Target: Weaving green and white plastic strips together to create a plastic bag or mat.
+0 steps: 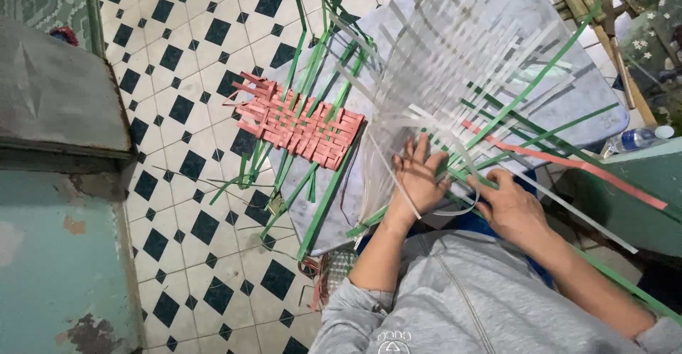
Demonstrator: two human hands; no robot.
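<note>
Pink woven mat (298, 123) with green strips (312, 77) lies on the desk (511, 13), well left of both hands. Left hand (419, 176), fingers spread, presses flat on the white woven panel (455, 63). Right hand (508, 205) curls over a white strip (465, 201); its fingertips are hidden, so the grip is unclear. Strip ends run out of view.

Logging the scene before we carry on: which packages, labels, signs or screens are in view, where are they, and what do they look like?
Clear plastic bottle with a pale cap: lying at the right edge, beside the green surface; its label is too blurred to describe.
No signs or screens in view.
</note>
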